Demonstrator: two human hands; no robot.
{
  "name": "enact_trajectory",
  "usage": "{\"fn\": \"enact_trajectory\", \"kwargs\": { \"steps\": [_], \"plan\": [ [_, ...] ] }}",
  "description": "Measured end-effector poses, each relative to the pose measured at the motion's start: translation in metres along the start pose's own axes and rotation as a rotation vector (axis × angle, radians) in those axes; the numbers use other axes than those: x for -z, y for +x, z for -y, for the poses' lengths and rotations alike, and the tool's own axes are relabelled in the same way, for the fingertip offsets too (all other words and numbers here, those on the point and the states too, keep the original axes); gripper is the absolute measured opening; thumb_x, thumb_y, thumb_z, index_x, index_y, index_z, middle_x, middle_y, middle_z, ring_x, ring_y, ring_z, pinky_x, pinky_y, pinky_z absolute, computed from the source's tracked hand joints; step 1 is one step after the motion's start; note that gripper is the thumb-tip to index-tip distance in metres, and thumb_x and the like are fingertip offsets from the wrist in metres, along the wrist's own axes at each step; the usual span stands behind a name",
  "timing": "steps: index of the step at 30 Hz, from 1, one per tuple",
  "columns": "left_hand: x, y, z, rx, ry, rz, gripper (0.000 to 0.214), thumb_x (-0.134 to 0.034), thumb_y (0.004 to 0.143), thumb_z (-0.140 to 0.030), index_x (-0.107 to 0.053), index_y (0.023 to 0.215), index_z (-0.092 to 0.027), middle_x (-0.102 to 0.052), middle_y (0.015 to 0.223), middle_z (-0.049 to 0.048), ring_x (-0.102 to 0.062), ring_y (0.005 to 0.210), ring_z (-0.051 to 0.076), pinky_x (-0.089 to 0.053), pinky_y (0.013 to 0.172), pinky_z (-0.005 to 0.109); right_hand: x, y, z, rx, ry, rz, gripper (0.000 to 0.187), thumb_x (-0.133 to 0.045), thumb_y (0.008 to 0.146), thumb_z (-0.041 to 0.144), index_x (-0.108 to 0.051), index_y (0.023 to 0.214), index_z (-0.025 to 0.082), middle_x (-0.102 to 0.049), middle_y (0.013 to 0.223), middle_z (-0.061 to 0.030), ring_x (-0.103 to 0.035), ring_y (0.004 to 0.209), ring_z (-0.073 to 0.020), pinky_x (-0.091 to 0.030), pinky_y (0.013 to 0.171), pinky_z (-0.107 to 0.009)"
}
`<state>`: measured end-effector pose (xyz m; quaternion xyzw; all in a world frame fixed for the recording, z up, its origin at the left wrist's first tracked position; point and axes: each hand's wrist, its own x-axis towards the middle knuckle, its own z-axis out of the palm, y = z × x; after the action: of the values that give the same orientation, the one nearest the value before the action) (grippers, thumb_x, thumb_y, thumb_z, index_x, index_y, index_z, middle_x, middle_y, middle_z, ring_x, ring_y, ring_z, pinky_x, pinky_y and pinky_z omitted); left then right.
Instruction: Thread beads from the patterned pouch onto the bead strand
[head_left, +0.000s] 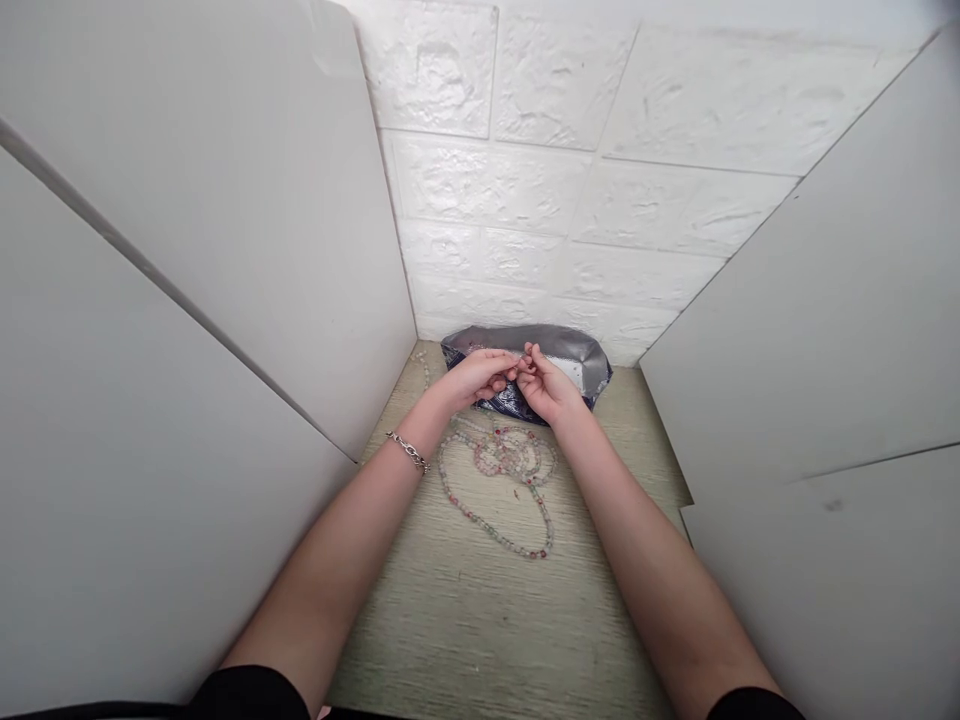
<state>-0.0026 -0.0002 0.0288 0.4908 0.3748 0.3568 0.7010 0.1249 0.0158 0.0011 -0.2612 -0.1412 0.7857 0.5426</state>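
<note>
My left hand (480, 375) and my right hand (546, 385) meet fingertip to fingertip above the far end of a pale wooden tabletop (480, 620). Both are pinched closed on something small between them, too small to name; it may be the end of a bead strand. Below the hands lie strands of pink, clear and red beads (501, 480), looped and tangled on the wood. A silver chain bracelet (409, 451) is on my left wrist. Behind the hands sits a crumpled silvery foil bag (570, 352).
White panels stand close on the left (187, 330) and the right (810, 350), boxing in the narrow table. A white brick-pattern wall (600, 180) closes the back, just beyond the foil bag.
</note>
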Motion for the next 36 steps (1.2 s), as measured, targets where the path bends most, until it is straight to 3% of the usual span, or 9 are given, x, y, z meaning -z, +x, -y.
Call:
{"fn": "enact_trajectory", "kwargs": {
  "steps": [6,36],
  "plan": [
    [-0.0041,0.0024,0.0017,0.008,0.032,-0.095,0.02,-0.057,0.066,-0.032,-0.053,0.068,-0.012,-0.035,0.053,-0.0058,-0.026,0.036,-0.002,-0.009,0.031,0.015,-0.0018,-0.0015,-0.0043,-0.02,-0.008,0.035,0.011,-0.053,0.076,0.023,-0.055,0.07,0.014,-0.045,0.047,0.0053,-0.039,0.039,0.0004,-0.03,0.033,-0.007],
    [-0.0052,-0.0023,-0.004,-0.112,0.051,-0.21,0.018,-0.05,0.065,-0.024,-0.039,0.054,-0.015,-0.028,0.048,-0.0063,-0.021,0.036,-0.001,-0.011,0.034,0.016,-0.0005,-0.0046,-0.0087,-0.017,-0.052,0.095,0.009,-0.062,0.068,0.019,-0.054,0.068,0.015,-0.047,0.051,0.0067,-0.04,0.042,0.0006,-0.033,0.036,-0.008]
  ]
}}
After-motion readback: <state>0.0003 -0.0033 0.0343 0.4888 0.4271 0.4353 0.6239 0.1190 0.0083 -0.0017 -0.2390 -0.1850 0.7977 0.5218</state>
